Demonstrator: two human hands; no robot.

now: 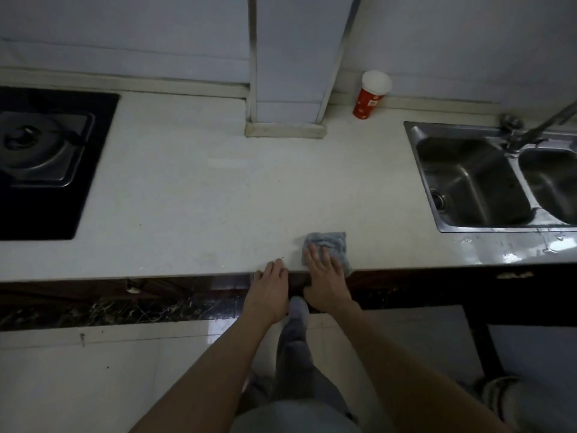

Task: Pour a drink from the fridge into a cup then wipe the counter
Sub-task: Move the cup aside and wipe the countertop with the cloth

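The right grip point(323, 276) lies flat, fingers straight, pressing on a blue-grey cloth point(334, 242) at the front edge of the white desk point(193, 189), lower centre of the frame. The left grip point(271, 284) is released just beside it, its relaxed fingers resting on the desk edge and holding nothing. A red paper cup point(368, 98) stands upright at the upper right of centre, against the back wall beside a white pillar point(290, 73). A steel sink point(452, 128) with 2 basins sits at the right, a black stove point(46, 151) at the left.
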